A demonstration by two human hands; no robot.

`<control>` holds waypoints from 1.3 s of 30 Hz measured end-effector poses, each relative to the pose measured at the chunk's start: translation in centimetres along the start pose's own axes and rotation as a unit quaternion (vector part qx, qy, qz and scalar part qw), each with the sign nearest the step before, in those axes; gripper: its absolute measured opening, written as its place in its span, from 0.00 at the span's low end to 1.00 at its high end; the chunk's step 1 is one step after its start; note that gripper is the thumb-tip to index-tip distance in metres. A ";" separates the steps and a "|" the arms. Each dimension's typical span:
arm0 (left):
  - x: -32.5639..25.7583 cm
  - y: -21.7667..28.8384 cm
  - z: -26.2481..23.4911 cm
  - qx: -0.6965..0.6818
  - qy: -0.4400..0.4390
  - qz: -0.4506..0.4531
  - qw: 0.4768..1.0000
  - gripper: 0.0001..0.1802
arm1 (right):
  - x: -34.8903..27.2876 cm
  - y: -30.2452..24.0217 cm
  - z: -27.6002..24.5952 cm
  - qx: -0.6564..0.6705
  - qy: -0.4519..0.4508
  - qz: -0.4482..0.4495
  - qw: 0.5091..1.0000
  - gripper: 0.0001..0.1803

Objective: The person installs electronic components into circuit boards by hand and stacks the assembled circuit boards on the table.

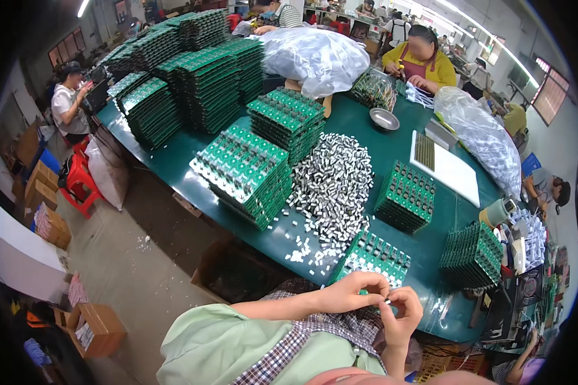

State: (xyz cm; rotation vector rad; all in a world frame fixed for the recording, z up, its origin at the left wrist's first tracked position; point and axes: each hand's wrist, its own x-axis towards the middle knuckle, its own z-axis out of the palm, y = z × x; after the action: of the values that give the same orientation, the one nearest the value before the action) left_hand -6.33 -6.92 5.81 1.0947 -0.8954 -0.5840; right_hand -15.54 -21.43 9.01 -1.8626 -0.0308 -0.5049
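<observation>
Close to my body, at the table's near edge, my left hand and my right hand meet with their fingertips pinched together. Between them is a small black-and-white component, mostly covered by the fingers. Just beyond the hands lies a green circuit board panel with rows of dark parts on it; my left hand overlaps its near edge. A heap of small white-and-dark components spreads past the panel, with loose pieces scattered on the near side.
Stacks of green circuit boards fill the table's left side. More stacks stand at right. Beyond are a white tray, a metal dish and plastic bags. Across the table sits a person in a yellow top.
</observation>
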 end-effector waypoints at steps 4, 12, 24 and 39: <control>-1.1 -0.8 -2.0 -0.047 0.050 -0.017 0.997 0.06 | 0.2 0.2 2.7 -0.002 0.069 0.055 0.996 0.10; 0.3 -1.5 -7.1 0.089 0.078 0.013 0.993 0.11 | 4.0 1.9 5.9 -0.178 0.066 0.013 0.982 0.10; 3.0 -2.9 -10.4 0.258 0.183 0.076 0.946 0.05 | 9.7 1.3 4.3 -0.272 0.113 -0.010 0.956 0.11; 4.9 -4.1 -11.4 0.508 0.286 -0.034 0.812 0.05 | 7.3 5.6 -4.0 -0.206 0.063 0.133 0.967 0.10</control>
State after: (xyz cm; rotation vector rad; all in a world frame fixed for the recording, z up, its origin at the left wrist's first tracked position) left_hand 5.98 -6.60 1.49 2.1311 -0.5969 0.2687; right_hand -8.75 -28.61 7.64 -2.1907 0.4347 -0.4655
